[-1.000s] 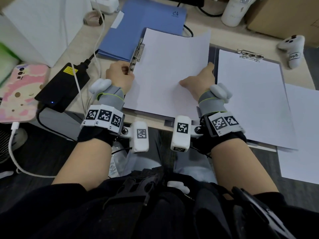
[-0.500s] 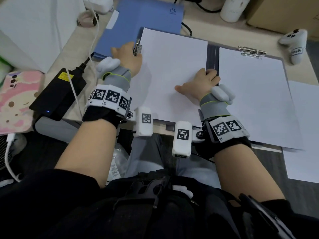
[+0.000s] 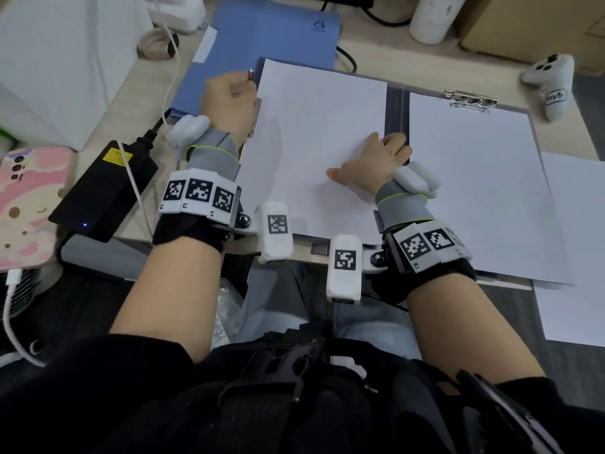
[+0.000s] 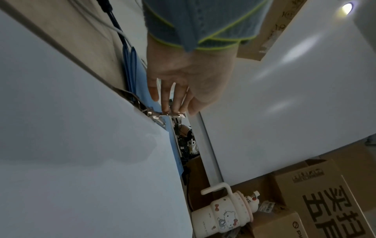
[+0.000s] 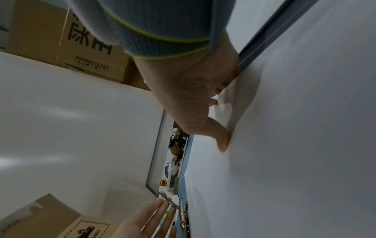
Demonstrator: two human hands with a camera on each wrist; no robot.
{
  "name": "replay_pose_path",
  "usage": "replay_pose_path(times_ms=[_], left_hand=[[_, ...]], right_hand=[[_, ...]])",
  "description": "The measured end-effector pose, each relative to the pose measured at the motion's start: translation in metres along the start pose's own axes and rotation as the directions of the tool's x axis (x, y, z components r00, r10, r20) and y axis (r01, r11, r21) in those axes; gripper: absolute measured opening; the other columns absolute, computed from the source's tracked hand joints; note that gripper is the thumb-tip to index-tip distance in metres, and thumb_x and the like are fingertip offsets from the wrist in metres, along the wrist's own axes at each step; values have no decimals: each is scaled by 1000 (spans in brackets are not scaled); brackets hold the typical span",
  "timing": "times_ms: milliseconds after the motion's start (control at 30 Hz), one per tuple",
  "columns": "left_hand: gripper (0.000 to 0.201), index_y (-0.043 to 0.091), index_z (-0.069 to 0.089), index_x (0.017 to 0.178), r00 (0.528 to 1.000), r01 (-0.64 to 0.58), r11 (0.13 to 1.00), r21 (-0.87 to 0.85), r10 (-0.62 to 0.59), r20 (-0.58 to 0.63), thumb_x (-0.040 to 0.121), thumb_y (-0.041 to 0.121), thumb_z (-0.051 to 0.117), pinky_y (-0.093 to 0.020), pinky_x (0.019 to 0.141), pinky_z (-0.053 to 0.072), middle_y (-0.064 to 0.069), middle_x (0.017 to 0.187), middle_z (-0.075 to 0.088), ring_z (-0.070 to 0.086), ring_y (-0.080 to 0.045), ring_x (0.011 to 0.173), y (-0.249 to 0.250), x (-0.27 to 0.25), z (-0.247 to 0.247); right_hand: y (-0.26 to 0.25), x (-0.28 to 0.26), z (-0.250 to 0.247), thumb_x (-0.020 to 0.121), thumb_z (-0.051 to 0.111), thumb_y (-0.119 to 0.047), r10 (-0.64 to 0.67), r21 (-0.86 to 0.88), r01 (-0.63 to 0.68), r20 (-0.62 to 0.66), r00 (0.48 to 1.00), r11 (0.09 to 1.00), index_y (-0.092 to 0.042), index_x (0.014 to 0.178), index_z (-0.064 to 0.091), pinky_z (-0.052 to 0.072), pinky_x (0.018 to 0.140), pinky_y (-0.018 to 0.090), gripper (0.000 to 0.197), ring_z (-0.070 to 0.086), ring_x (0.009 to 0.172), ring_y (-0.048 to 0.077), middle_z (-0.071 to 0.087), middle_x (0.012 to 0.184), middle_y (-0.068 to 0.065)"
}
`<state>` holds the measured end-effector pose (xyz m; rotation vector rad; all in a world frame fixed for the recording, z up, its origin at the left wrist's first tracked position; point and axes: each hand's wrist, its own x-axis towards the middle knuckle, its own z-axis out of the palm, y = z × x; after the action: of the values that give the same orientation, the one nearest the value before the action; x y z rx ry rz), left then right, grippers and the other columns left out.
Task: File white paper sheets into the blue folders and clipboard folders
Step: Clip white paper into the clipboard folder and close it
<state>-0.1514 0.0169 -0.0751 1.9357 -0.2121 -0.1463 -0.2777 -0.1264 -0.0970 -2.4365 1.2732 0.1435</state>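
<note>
A grey clipboard folder (image 3: 396, 106) lies open on the desk. A white sheet (image 3: 320, 126) lies on its left panel, its left edge at the side clip (image 4: 162, 115). My left hand (image 3: 229, 96) is at that clip, and its straight fingers (image 4: 168, 103) touch the metal lever. My right hand (image 3: 376, 158) holds the sheet's right edge by the spine, thumb (image 5: 221, 141) pressed flat on the paper and fingers curled at the edge. Another sheet (image 3: 468, 178) sits under the top clip (image 3: 471, 99) on the right panel. A blue folder (image 3: 262, 37) lies closed behind.
More loose white paper (image 3: 576, 240) lies at the far right. A black power brick (image 3: 104, 191) with a white cable and a pink phone (image 3: 29, 204) sit to the left. A white bottle (image 3: 432, 18), a cardboard box (image 3: 530, 27) and a white toy (image 3: 550, 83) stand at the back.
The sheet has slid left off the spine and now lies square on the left panel. My left hand moved up along the clip to its lever; the right hand followed the sheet.
</note>
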Motion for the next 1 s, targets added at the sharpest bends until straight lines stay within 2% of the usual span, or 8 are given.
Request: replay_pose_path(times_ms=[67,167,267,433,567,733,900,1000], left_hand=[[25,6,70,82,998,-32,994,-103,26,-58,83,22,50,-19,67,45,-16,78,65,48,-6,62,-6,-3,-8],[29,23,64,63,994,-5,985,-173,-13,-104,86,32,50,-37,83,55,8,64,65,63,-20,75,-15,-8,-16],[38,26,59,59,992,31,979,-201,-55,-116,95,28,46,-23,68,52,18,48,63,63,-9,61,-19,-15,-20],[44,19,47,50,969,182,982,-44,-187,-162,80,51,49,-38,80,52,-4,65,57,57,-27,70,-28,-22,-21],[55,7,68,99,945,324,941,101,-318,-75,90,53,38,-36,97,44,-13,113,66,58,-31,110,-27,-27,-22],[89,7,55,124,917,399,916,50,-399,-11,62,70,47,-40,102,45,-10,125,62,58,-30,116,-26,-27,-32],[85,5,51,128,890,438,898,38,-440,122,69,67,54,-26,72,41,-3,108,61,55,-22,89,-17,-26,-37],[38,17,53,98,891,424,905,-37,-410,193,80,49,60,-22,56,34,1,69,47,41,-13,58,-21,-28,-38]], right_hand=[[0,1,0,68,73,-55,3,-6,-3,2,1000,1000,-11,138,31,27,109,34,93,25,126,31,23,139,10],[1,2,1,67,72,-56,-2,-2,2,-2,1000,1000,-11,139,31,26,110,34,94,25,127,31,22,141,11],[3,1,2,68,73,-56,-10,24,11,-18,1000,1000,-11,138,33,27,109,34,92,26,126,31,23,140,10],[9,-3,3,69,72,-53,-43,70,45,-30,999,997,-11,131,38,27,105,34,82,27,125,33,23,141,10],[10,-5,4,68,73,-52,-43,111,46,-34,999,993,-11,131,38,29,108,35,82,27,125,33,23,141,9],[14,-8,6,67,73,-53,-46,168,52,-36,998,984,-13,134,36,29,110,39,87,26,127,33,22,142,8],[16,-11,1,70,70,-55,-56,165,56,-4,998,985,-16,142,27,26,112,37,93,24,130,32,19,145,6],[16,-11,2,69,71,-54,-51,183,51,-5,999,982,-17,142,28,26,112,37,93,24,130,31,19,145,6]])
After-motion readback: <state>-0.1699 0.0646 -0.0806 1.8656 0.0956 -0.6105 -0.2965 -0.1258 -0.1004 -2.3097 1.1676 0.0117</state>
